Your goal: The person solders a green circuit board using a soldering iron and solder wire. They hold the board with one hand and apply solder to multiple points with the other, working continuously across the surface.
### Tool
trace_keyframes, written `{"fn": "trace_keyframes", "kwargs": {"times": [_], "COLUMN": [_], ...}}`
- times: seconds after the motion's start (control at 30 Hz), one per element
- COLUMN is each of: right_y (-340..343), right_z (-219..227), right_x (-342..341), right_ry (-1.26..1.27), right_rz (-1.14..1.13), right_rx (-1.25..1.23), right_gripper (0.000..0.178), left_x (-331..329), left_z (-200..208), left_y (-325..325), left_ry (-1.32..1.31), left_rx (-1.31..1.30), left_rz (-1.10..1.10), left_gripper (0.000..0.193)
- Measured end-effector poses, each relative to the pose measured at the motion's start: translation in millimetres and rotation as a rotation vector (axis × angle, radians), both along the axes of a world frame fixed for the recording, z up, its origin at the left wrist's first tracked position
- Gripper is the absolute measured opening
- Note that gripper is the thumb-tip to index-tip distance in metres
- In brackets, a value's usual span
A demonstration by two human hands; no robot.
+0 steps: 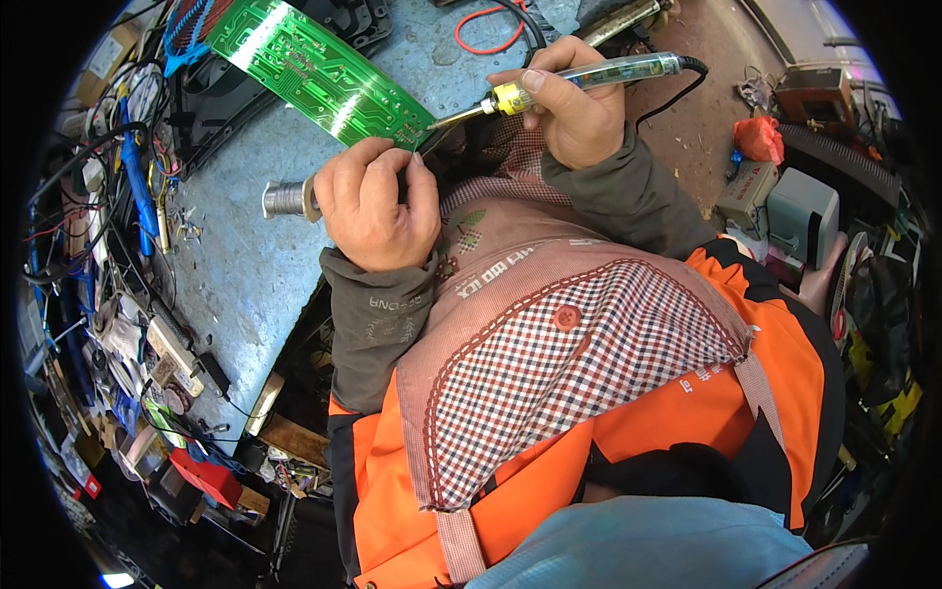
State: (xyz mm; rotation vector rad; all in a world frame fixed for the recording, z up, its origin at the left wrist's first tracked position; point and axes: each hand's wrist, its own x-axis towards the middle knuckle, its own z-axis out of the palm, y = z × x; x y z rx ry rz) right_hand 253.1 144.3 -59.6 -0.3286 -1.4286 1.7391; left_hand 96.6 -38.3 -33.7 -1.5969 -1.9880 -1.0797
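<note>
My right hand (586,108) is closed around a soldering iron (633,69) with a see-through handle and a yellow collar. The iron's tip points left and meets the near end of a green circuit board (329,83), or hovers just over it. My left hand (378,201) is closed, its fingertips at the board's near edge, and seems to grip it there. The board slants away to the upper left, solder side up, with glare on it. Against the left side of my left hand lies a spool of solder wire (287,199). Whether that hand also grips the spool is hidden.
Under the board is a worn blue-grey tabletop (226,285). Tangled cables and tools crowd its left side, with a power strip (175,355) among them. A black plastic housing (211,118) and a red wire loop (489,29) lie farther back. Boxes and equipment stand at right.
</note>
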Motion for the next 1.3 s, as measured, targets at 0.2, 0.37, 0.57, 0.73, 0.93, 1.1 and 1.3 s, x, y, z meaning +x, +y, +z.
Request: {"fn": "trace_keyframes", "kwargs": {"times": [0.2,0.37,0.57,0.73,0.93,1.1,1.3], "right_y": [0.4,-1.2,-2.8,1.0,0.3,-1.1,-0.7], "right_z": [-0.7,1.0,3.1,-0.4,-0.7,1.0,1.6], "right_x": [0.4,0.2,-0.2,2.4,1.7,-0.2,-0.7], "right_ry": [-0.004,0.0,-0.013,-0.089,-0.09,-0.018,-0.016], "right_rz": [0.004,0.012,0.005,0.018,0.012,-0.004,-0.012], "right_rx": [0.006,-0.002,0.022,0.101,0.086,0.02,0.002], "right_gripper": [0.014,0.013,0.013,0.015,0.015,0.014,0.016], "left_x": [0.8,0.0,0.8,-0.4,0.0,1.0,-0.4], "left_z": [0.6,-1.2,-1.2,-2.8,-2.4,-0.8,-2.5], "left_y": [-1.0,-1.2,-0.7,0.2,0.6,0.7,0.4], "left_ry": [-0.004,-0.001,0.002,-0.007,-0.002,0.0,-0.016], "left_rx": [-0.009,-0.012,-0.017,-0.008,-0.017,-0.014,0.005], "left_rz": [0.005,0.011,0.022,0.013,0.022,0.018,0.006], "left_gripper": [0.02,0.021,0.021,0.017,0.02,0.021,0.02]}}
